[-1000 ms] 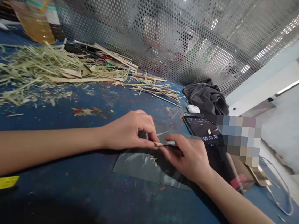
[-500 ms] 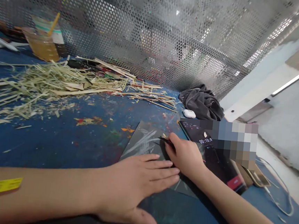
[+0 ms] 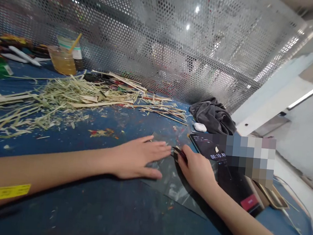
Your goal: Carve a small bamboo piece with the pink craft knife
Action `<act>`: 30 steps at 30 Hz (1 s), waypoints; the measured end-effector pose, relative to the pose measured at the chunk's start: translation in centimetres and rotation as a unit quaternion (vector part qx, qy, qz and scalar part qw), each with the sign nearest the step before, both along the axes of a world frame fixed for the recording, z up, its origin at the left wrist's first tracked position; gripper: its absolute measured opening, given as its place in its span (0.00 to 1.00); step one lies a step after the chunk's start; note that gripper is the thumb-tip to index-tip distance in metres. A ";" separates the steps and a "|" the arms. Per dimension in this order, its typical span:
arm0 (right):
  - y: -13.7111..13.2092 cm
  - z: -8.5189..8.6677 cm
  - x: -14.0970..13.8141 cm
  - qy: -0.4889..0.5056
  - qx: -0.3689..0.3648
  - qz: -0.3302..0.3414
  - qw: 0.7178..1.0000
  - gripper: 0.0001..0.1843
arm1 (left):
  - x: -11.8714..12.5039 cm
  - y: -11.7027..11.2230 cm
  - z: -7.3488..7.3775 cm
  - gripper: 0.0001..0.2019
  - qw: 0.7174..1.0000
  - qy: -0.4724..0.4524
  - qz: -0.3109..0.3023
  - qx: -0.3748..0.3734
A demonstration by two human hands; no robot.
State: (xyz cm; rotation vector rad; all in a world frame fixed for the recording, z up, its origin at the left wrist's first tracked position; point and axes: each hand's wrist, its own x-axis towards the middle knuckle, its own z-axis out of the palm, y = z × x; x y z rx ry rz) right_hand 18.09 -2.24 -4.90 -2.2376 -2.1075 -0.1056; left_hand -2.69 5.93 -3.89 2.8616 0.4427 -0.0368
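Note:
My left hand lies flat, fingers stretched out, over the upper left part of a thin grey sheet with whitish streaks. Closed around a dark, thin, pointed tool, my right hand rests at the sheet's right side. The tool points left, close to my left fingertips, and its exact kind cannot be made out. A pale sliver shows beside it.
Beside my right hand lies a phone with a running timer. Behind it are a white earbud case and a dark cloth. Plant strips, thin sticks and a cup of brownish liquid stand toward the perforated metal screen.
My left hand has moved up and left, from the sheet's lower edge to its upper part, uncovering the lower area. My right hand still grips the tool. The view has shifted slightly.

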 end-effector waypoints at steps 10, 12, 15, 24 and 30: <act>0.6 0.1 0.8 0.145 0.054 0.002 0.988 0.09 | -5.3 10.2 2.5 0.30 0.895 -0.174 0.260 0.318; 1.1 0.2 1.4 0.183 0.069 0.009 0.981 0.11 | -3.5 7.2 2.7 0.20 0.892 -0.263 0.209 0.301; 1.8 0.3 2.5 0.234 0.085 0.026 0.968 0.14 | -0.1 1.0 1.6 0.18 0.952 -0.277 0.070 0.112; 2.5 -0.4 3.7 0.316 0.072 0.023 0.946 0.15 | 1.9 -3.8 0.7 0.37 0.986 -0.045 -0.113 -0.117; 2.3 0.0 3.2 0.308 0.065 0.035 0.948 0.14 | 1.9 -1.2 0.0 0.32 0.999 -0.030 0.017 -0.013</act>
